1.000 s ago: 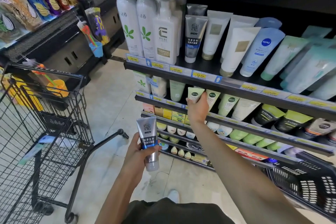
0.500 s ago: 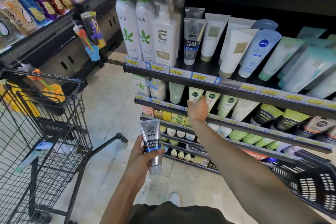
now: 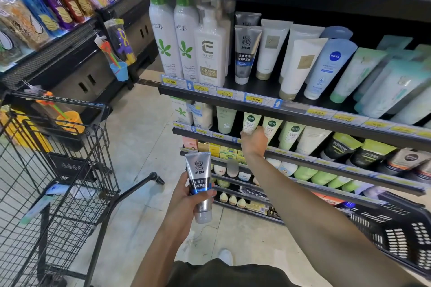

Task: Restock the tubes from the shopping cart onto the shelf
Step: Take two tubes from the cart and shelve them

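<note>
My left hand (image 3: 184, 202) grips a silver "MEN" tube (image 3: 198, 177), cap down, in front of the lower shelves. Matching silver MEN tubes (image 3: 246, 53) stand on the upper product shelf (image 3: 261, 100). My right hand (image 3: 254, 143) reaches to the second shelf (image 3: 210, 134) and pinches the lower end of a pale green tube (image 3: 250, 121) that stands there beside similar green tubes (image 3: 271, 127). Its fingertips are hidden behind the hand. The wire shopping cart (image 3: 70, 177) stands at the left with a few flat items on its floor.
White bottles (image 3: 163, 37) and white, blue and teal tubes (image 3: 331, 65) fill the upper shelf. A black plastic basket (image 3: 401, 230) sits at the lower right. Snack packs (image 3: 53, 0) hang on the left rack. Tiled floor (image 3: 140, 147) lies between cart and shelf.
My right hand has stayed at the pale green tube, sliding slightly lower on it. My left hand keeps the silver tube, which sits a little lower in view.
</note>
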Tool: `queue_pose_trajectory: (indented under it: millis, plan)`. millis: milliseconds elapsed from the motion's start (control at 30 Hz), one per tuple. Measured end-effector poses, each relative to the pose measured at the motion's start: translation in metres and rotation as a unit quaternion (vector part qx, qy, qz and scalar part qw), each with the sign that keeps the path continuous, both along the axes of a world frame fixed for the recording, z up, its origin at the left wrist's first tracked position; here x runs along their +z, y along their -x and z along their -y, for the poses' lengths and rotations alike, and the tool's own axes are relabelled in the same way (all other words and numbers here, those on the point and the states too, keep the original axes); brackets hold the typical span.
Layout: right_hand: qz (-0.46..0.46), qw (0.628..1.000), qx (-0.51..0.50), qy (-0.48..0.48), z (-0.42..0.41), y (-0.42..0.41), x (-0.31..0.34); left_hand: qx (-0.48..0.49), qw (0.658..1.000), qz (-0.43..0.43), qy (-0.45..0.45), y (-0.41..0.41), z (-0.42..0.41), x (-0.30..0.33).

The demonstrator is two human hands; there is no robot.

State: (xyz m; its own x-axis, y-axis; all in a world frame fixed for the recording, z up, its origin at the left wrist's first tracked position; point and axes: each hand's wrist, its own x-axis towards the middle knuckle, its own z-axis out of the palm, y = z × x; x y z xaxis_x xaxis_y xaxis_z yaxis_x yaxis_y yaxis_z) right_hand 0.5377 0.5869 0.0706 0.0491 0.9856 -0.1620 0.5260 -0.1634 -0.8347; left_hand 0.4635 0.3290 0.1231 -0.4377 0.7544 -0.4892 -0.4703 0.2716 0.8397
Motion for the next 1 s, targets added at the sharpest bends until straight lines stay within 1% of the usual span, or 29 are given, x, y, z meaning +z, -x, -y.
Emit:
queue_pose_trajectory:
  millis: [400,500,667,767,867,933,1000]
  plan:
    - [0.001,1.000,0.016,-0.003,0.012,-0.005,0.000,-0.013,1.000,-0.012,-0.003,-0.007,-0.005,0.004]
    - [0.010,1.000,0.021,-0.016,0.017,-0.009,-0.002,-0.018,1.000,-0.015,-0.006,-0.010,-0.007,0.005]
    - [0.001,0.999,0.030,-0.025,0.035,-0.023,0.005,-0.025,1.000,-0.012,-0.015,-0.012,-0.013,0.005]
    - [0.004,0.997,0.056,-0.051,0.046,-0.035,0.015,-0.028,0.999,-0.014,-0.025,-0.010,-0.018,0.007]
    - [0.027,0.988,0.096,-0.116,0.057,-0.050,0.043,-0.026,0.999,-0.008,-0.047,-0.008,-0.025,0.013]
    - [0.048,0.970,0.122,-0.205,0.058,-0.060,0.065,-0.027,0.998,-0.009,-0.060,-0.005,-0.033,0.019]
    - [0.080,0.936,0.136,-0.314,0.051,-0.069,0.087,-0.034,0.997,-0.020,-0.073,0.000,-0.042,0.026]
